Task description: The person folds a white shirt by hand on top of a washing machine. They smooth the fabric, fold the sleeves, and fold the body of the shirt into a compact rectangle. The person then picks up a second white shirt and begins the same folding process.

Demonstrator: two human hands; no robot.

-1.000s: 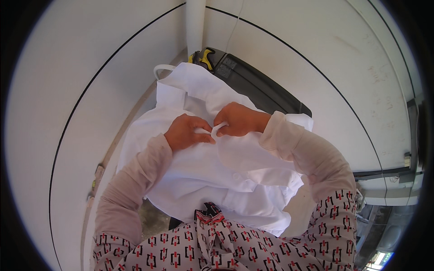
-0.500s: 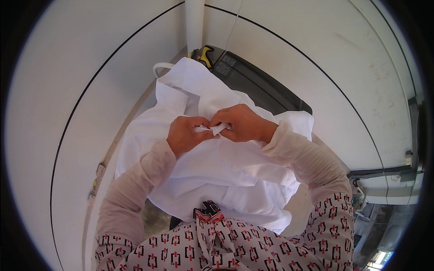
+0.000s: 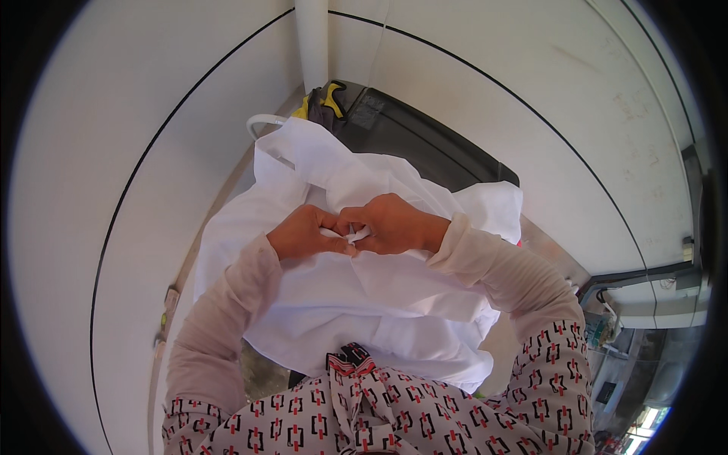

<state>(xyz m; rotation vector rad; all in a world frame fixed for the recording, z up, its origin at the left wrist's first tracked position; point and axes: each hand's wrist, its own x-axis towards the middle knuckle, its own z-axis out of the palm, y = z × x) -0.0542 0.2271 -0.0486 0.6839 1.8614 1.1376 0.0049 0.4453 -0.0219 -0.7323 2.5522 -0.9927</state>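
Observation:
A large white cloth garment (image 3: 334, 292) lies spread in loose folds before me, one narrow band of it standing up at the far left. My left hand (image 3: 303, 232) and my right hand (image 3: 398, 225) meet over its middle. Each pinches a small bunched edge of the white fabric between thumb and fingers, and the fingertips nearly touch. What lies inside the pinch is mostly hidden by my fingers.
Behind the garment stands a dark lidded box (image 3: 421, 133) with a yellow-and-grey glove-like item (image 3: 326, 106) on its corner. A white pipe (image 3: 312, 45) rises at the wall corner. A curved white tube (image 3: 263, 121) sits left. Blurred clutter (image 3: 607, 334) fills the far right.
Both hands have shifted slightly down and left, drawing closer together, still pinching the fabric. Less of the bunched cloth shows between the fingers. The view has tilted slightly.

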